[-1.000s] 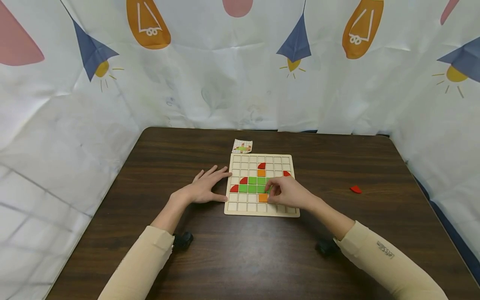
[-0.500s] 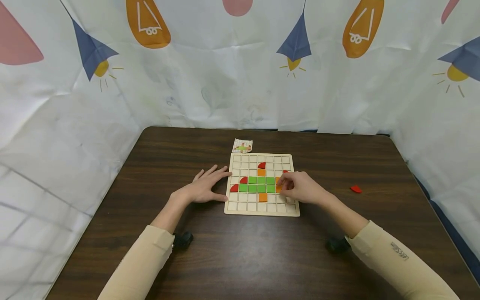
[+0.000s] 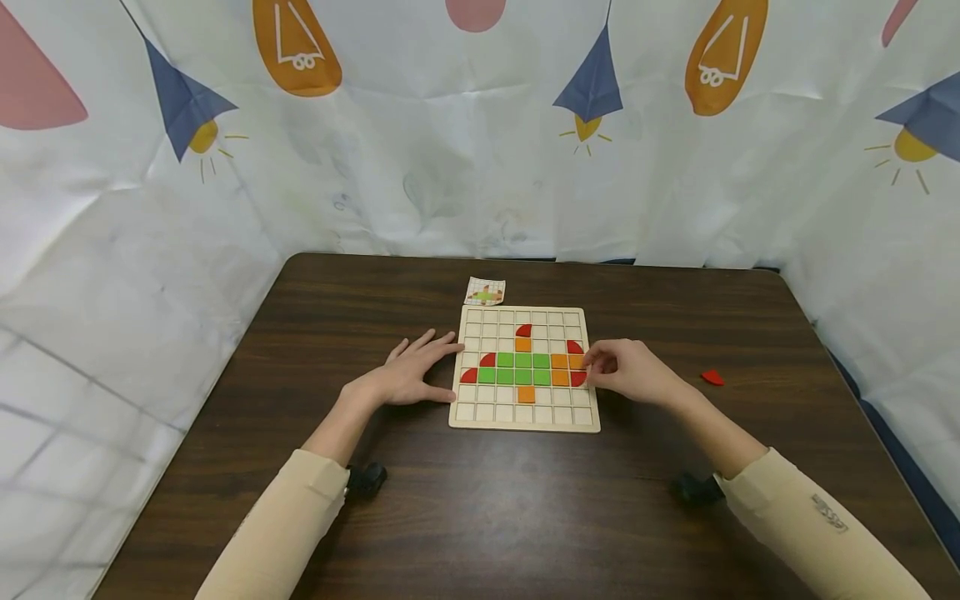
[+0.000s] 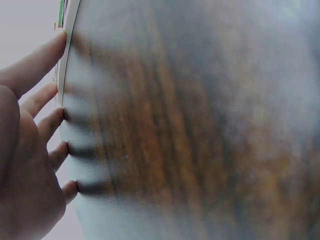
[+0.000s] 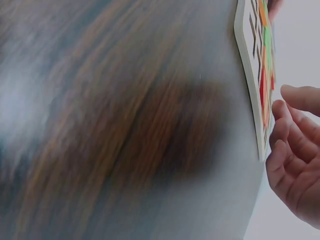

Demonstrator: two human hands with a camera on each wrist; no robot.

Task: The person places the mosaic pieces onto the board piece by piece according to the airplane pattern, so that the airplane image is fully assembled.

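A wooden grid board lies on the table, bearing several green squares, orange squares and red quarter-circle pieces. My left hand is spread flat, with thumb and index fingertips touching the board's left edge. At the right edge, my right hand has loosely bent fingers beside an orange square and a red quarter-circle. In the right wrist view, a gap separates the thumb from the index finger, and no piece shows between them. Whether the fingertips touch the pieces is unclear.
A small pattern card lies behind the board's back left corner. One loose red quarter-circle lies on the dark wooden table, right of my right hand. A printed white cloth hangs behind the table.
My right hand has moved rightward across the board, from the green squares to the right edge. Orange squares and red pieces formerly beneath it are now uncovered. The left hand stays put.
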